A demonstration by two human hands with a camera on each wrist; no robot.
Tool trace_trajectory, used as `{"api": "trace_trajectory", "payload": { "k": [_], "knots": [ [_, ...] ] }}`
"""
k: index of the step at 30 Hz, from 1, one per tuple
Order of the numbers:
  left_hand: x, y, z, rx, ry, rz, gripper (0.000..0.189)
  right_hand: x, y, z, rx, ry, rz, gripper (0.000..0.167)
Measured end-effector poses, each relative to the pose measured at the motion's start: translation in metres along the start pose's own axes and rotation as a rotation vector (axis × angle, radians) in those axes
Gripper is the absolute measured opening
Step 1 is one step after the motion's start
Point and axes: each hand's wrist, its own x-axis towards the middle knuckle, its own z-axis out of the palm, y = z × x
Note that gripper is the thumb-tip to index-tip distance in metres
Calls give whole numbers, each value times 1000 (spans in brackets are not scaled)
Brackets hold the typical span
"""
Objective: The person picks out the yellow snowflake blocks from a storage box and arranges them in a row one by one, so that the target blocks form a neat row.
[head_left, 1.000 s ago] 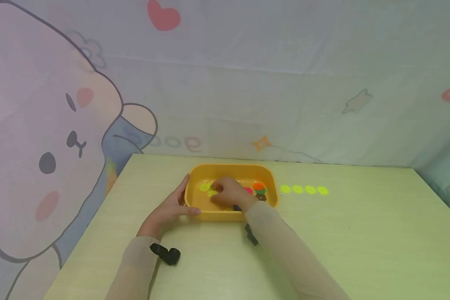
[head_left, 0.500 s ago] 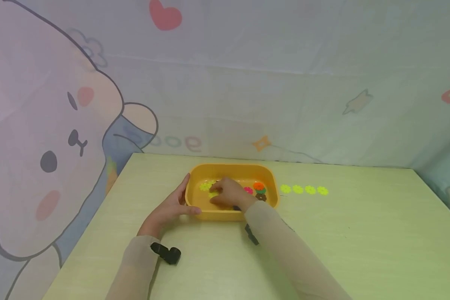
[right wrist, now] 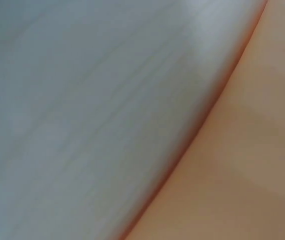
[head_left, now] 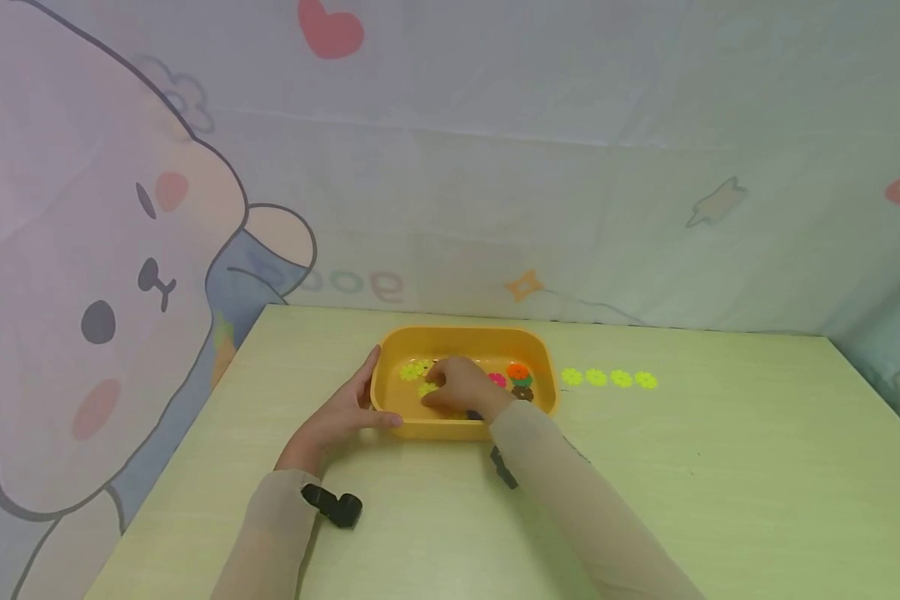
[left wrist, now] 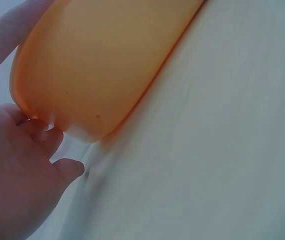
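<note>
My left hand [head_left: 341,414] grips the left end of a yellow plastic tray [head_left: 450,430], its thumb over the front rim. In the left wrist view, the bent fingers of that left hand [left wrist: 20,165] touch the tray's outer wall [left wrist: 102,60]. My right hand [head_left: 461,388] reaches down inside the tray with bent fingers, beside a yellow flower-shaped piece [head_left: 426,389]; whether it pinches one is hidden. More yellow flower pieces [head_left: 408,372] lie to its left. The right wrist view shows the tray's outer wall [right wrist: 232,175] but no hand.
Pink [head_left: 497,380], orange [head_left: 518,372], green and brown [head_left: 522,393] flower pieces lie in the tray's right part. Several yellow flower pieces [head_left: 596,377] form a row on the pale table [head_left: 720,467] to the right. A printed cloth [head_left: 495,167] hangs behind.
The right hand's fingers shift slightly among the yellow pieces, and some of these have moved a little. The left hand and the tray stay in place.
</note>
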Motion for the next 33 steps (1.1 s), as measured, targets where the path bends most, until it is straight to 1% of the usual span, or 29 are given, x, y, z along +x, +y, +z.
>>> {"api": "trace_trajectory", "payload": {
  "k": [9,17,25,33],
  "knots": [
    [0,0,1,-1,1,-4,110,0,0,1,4,-10,-4,39],
    [-1,1,2,-8,8,-8,110,0,1,0,1,-5,-33,31],
    [-1,2,2,-9,5,-9,111,-1,0,-3,9,-13,-8,34],
    [-2,1,2,3,9,-16,111,-1,0,-2,39,-34,24,39]
  ]
}}
